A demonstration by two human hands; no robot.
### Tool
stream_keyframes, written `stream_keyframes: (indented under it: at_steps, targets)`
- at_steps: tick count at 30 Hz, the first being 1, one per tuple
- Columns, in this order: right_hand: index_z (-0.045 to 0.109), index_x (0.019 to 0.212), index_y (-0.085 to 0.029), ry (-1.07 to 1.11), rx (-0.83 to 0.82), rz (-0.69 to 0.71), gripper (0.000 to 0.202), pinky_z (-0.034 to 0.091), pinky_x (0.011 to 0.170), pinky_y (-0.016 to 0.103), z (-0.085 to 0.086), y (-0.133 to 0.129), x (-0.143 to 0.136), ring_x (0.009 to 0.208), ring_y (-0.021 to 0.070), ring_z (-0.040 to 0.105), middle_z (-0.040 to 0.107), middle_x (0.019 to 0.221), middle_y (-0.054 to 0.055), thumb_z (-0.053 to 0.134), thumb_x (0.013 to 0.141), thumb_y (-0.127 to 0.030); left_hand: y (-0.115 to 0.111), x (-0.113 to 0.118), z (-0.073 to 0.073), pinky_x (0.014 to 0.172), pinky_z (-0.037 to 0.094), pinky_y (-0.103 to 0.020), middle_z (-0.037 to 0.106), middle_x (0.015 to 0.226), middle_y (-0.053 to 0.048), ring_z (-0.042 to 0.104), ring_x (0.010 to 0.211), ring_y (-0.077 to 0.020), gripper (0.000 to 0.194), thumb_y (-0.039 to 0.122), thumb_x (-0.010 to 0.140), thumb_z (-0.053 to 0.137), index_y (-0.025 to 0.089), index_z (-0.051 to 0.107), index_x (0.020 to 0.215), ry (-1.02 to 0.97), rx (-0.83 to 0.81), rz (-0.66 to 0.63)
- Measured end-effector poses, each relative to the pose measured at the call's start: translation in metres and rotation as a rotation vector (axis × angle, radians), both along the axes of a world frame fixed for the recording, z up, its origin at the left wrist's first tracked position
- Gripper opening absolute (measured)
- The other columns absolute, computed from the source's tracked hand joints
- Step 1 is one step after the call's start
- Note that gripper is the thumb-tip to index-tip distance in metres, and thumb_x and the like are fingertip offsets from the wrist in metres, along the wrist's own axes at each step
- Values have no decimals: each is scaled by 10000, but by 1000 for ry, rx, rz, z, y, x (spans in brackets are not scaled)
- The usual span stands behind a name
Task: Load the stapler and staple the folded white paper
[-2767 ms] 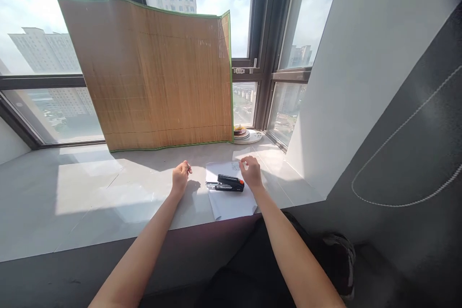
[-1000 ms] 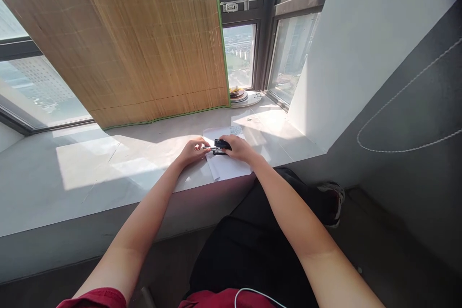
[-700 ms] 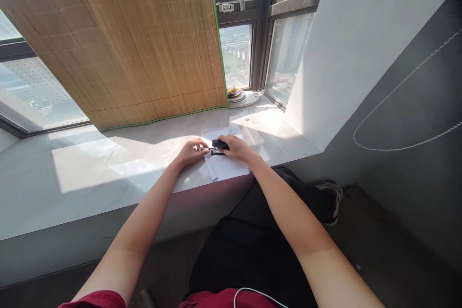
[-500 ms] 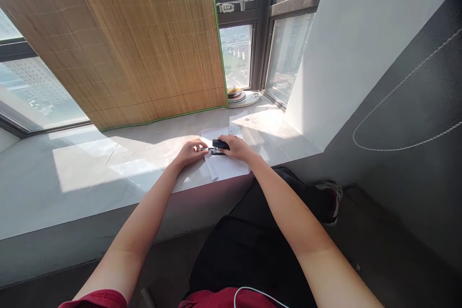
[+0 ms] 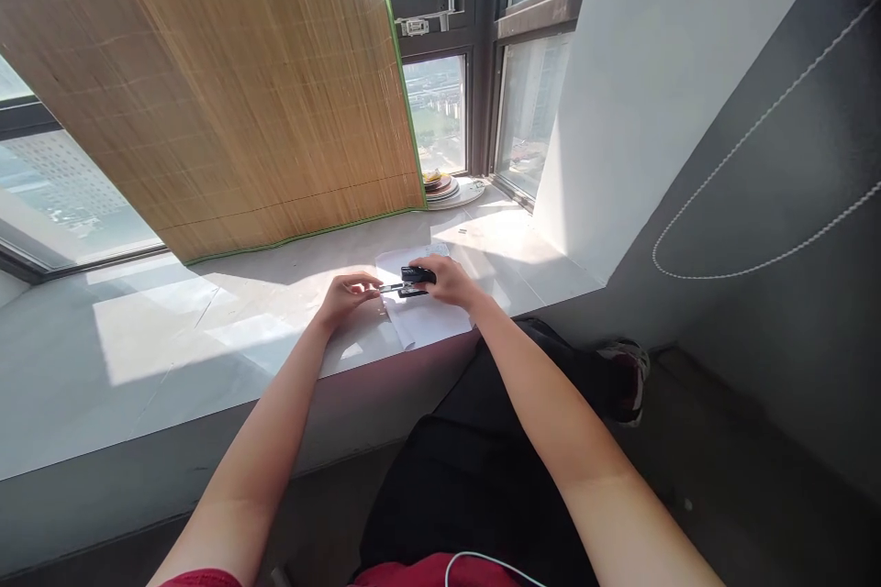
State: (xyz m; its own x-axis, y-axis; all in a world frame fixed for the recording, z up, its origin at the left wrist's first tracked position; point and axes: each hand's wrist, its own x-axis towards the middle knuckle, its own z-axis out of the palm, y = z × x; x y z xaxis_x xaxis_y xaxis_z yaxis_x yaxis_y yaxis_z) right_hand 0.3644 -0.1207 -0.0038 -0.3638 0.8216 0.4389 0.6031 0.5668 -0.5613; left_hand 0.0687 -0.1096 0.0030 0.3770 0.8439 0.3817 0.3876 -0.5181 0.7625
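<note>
My right hand (image 5: 447,281) is wrapped round the rear of a black stapler (image 5: 413,275) above white paper (image 5: 427,323) on the window ledge. From the stapler's left end a thin metal strip (image 5: 391,289), like its staple tray, sticks out. My left hand (image 5: 346,295) pinches the outer end of this strip between thumb and fingertips, to the left of the stapler. Whether staples lie in the tray is too small to tell.
A stack of plates (image 5: 444,193) stands by the window corner. A bamboo blind (image 5: 275,92) hangs over the ledge (image 5: 262,339). Small staple-like pieces (image 5: 462,231) lie behind the paper. A beaded cord (image 5: 730,156) hangs at the right.
My left hand has moved left, away from the stapler, and more of the metal strip shows between them. The view has shifted slightly.
</note>
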Motion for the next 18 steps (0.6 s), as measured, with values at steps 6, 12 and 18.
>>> stream_keyframes:
  at_steps: [6,12,18]
  targets:
    - [755,1353,-294,-62,76,240,423,464,987,333,6,-12,-20,1153,243,687,806,1191,44,773,956,-149,-1,14,-6,603,458,-273,726,919,-68,575,711,-143,503,596,677,1015,204,811,918,-13,87,-61]
    - [741,1331,-301,-122,60,244,359,412,958,334,13,-22,-27,1142,244,650,795,1165,35,743,991,-187,-1,20,-7,589,462,-262,671,846,-45,555,690,-134,501,645,740,966,199,776,866,19,180,-95]
    - [746,1281,-294,-119,82,219,267,371,927,355,18,-27,-24,1125,261,632,789,1127,43,739,1015,-267,-4,27,-3,578,470,-274,662,800,-42,537,678,-143,499,660,746,955,208,747,794,18,247,-76]
